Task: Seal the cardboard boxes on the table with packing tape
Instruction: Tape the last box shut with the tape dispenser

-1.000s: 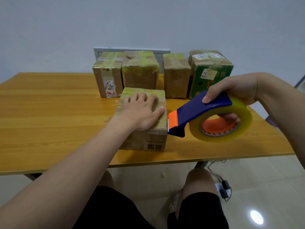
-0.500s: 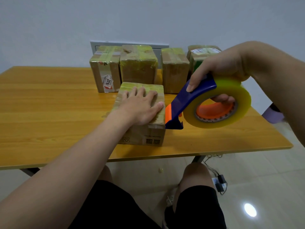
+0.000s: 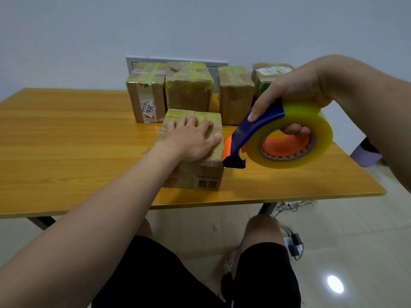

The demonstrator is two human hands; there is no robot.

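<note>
The cardboard box (image 3: 195, 178) in front of you sits near the front edge of the table (image 3: 66, 138), its top striped with yellowish tape. Your left hand (image 3: 193, 141) lies flat on its lid, fingers straight and spread. Your right hand (image 3: 289, 92) grips the tape dispenser (image 3: 251, 132), index finger along the blue handle, other fingers curled through the orange core of the roll (image 3: 315, 123). Its blade end is just beside the box's upper right edge; contact cannot be told. Four taped boxes (image 3: 189, 94) stand in a row behind.
</note>
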